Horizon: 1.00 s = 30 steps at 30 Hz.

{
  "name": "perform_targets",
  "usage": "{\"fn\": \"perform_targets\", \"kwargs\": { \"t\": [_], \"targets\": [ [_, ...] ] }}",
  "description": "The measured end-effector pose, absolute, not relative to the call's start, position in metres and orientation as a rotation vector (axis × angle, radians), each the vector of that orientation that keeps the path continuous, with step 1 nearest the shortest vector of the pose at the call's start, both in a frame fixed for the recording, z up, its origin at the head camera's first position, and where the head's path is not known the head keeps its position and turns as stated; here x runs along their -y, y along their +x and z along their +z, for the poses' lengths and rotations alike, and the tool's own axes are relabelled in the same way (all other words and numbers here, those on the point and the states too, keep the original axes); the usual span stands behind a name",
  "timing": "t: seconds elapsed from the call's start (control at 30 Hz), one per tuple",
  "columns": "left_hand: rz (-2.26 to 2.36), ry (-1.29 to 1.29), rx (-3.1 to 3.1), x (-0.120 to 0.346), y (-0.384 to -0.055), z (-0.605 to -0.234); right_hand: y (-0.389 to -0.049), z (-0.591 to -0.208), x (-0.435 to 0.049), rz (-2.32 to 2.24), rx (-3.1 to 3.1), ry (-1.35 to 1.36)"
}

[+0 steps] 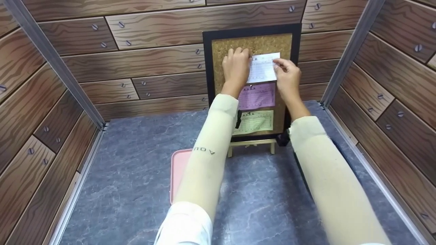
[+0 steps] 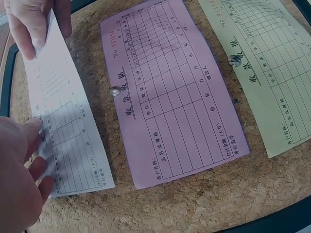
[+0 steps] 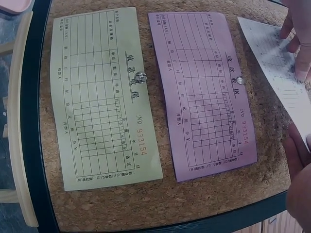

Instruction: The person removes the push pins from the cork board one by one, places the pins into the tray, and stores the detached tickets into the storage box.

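Note:
A white receipt slip (image 1: pixel 261 69) is held against the upper part of a cork board (image 1: pixel 221 46). My right hand (image 1: pixel 289 75) pinches the slip's right end, thumb in front and fingers behind in the left wrist view. At the other end, my left hand (image 1: pixel 236 68) has curled fingers and thumb at the slip's top edge; its exact grip is partly hidden. Below hang a purple receipt (image 2: pixel 170 97) and a green receipt (image 3: pixel 97 107). A clear push pin (image 2: pixel 115 91) fastens the purple one, and another push pin (image 3: pixel 140 77) the green one.
The black-framed board stands on a light wooden easel (image 1: pixel 252 142). A pink tray (image 1: pixel 178 166) lies partly under the left forearm. A dark-edged object (image 1: pixel 301 170) shows beside the right forearm. Wood-patterned walls (image 1: pixel 153 30) surround the grey marbled surface (image 1: pixel 136 177).

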State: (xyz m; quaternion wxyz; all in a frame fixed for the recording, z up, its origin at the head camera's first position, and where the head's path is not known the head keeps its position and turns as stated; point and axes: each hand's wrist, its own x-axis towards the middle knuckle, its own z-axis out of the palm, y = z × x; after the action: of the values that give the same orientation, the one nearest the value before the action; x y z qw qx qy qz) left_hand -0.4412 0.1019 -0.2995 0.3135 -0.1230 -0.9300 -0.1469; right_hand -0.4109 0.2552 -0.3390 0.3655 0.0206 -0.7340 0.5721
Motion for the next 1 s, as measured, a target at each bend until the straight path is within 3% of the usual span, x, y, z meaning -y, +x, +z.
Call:
{"fn": "perform_targets", "kwargs": {
  "t": [0.7, 1.0],
  "targets": [
    [-0.951, -0.431, 2.455, -0.079, -0.435, -0.307, -0.406, -0.34, -0.252, 1.487, 1.837, 0.094],
    [-1.295, -0.484, 2.277, -0.062, -0.429, -0.319, -0.371, -0.326, -0.246, 1.508, 1.807, 0.119]
  ]
}}
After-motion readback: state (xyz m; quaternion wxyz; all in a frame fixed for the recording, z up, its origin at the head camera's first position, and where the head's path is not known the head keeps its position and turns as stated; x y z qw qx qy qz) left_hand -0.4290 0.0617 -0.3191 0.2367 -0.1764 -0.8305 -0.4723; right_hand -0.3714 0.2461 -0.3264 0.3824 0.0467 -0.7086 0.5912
